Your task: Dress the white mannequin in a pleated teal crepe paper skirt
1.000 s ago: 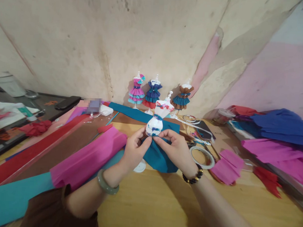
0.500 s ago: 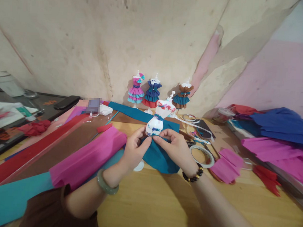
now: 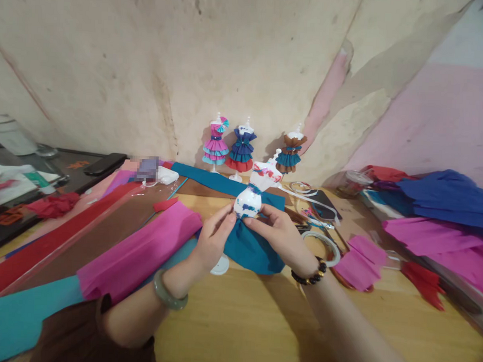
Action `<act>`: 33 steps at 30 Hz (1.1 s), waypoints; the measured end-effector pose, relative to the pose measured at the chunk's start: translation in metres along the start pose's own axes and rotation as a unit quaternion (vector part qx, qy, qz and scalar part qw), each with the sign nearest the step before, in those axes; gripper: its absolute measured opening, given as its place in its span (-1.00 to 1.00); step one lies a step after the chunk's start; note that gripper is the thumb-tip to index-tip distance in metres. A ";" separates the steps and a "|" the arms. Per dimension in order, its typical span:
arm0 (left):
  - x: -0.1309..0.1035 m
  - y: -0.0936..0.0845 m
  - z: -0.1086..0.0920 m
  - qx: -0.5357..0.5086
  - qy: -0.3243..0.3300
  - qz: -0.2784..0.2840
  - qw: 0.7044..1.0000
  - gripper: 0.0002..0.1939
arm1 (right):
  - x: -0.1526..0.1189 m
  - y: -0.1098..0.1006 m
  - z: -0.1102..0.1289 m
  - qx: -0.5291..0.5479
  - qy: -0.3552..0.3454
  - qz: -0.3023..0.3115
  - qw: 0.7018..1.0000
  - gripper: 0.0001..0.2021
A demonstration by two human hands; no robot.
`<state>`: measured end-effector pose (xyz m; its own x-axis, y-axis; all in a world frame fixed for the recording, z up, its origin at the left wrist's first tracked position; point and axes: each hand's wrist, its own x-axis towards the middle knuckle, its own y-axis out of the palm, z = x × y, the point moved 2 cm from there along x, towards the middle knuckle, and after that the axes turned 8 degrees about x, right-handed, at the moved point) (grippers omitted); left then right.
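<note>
A small white dress-form mannequin (image 3: 247, 201), marked with blue and red stains, leans a little to the right between my hands. Teal crepe paper (image 3: 255, 250) hangs from its lower edge, gathered at the top. My left hand (image 3: 213, 235) pinches the gathered paper on the left side, thumb near the mannequin's base. On the right, my right hand (image 3: 281, 232) grips the same paper with thumb and bent fingers; some fingertips are hidden behind the mannequin. A white round disc (image 3: 220, 265) lies on the table by my left wrist.
Three dressed mannequins, one in a pink dress (image 3: 216, 144), stand by the wall. Crepe paper strips, including a magenta roll (image 3: 140, 246), spread leftward. To the right are a tape roll (image 3: 334, 249), pink paper pieces (image 3: 361, 263), a jar (image 3: 354, 183) and a blue paper stack (image 3: 447, 201).
The mannequin has tipped slightly further right. My left thumb has shifted a little up and left along the gathered paper, and both hands keep their hold.
</note>
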<state>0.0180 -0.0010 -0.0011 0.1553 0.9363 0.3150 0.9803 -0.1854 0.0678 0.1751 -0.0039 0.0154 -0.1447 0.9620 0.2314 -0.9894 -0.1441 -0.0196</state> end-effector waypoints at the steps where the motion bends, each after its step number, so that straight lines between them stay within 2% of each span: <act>1: 0.000 -0.001 0.001 -0.004 -0.001 -0.004 1.000 -0.57 | 0.000 0.000 0.000 0.010 0.004 -0.003 1.000 -0.65; 6: 0.003 -0.004 0.002 0.011 -0.023 -0.024 0.999 -0.38 | 0.000 -0.002 0.001 0.020 0.009 -0.022 1.000 -0.67; 10: 0.011 -0.005 0.001 0.044 0.006 -0.025 0.999 -0.48 | 0.002 -0.008 0.004 0.032 0.017 -0.053 0.998 -0.65; 13: 0.015 -0.005 0.001 0.071 0.006 0.008 0.997 -0.46 | 0.003 -0.011 0.005 0.045 0.020 -0.068 0.996 -0.66; 16: 0.016 -0.005 0.002 0.067 -0.027 0.055 0.996 -0.32 | 0.003 -0.013 0.005 0.056 0.026 -0.068 0.996 -0.67; 23: 0.014 -0.005 0.004 -0.032 -0.118 0.118 0.985 -0.16 | 0.003 -0.015 0.005 0.121 0.061 -0.076 0.988 -0.67; 29: 0.015 -0.005 0.006 -0.060 -0.120 0.135 0.982 -0.24 | 0.004 -0.017 0.003 0.131 0.058 -0.094 0.985 -0.67; 33: 0.016 -0.007 0.007 -0.041 -0.118 0.136 0.983 -0.26 | 0.005 -0.018 0.003 0.137 0.053 -0.102 0.984 -0.69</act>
<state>0.0147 0.0176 -0.0028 0.4445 0.8898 0.1036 0.8866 -0.4535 0.0910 0.1923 0.0030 0.0199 0.0406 0.9941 0.1002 -0.9589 0.0105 0.2837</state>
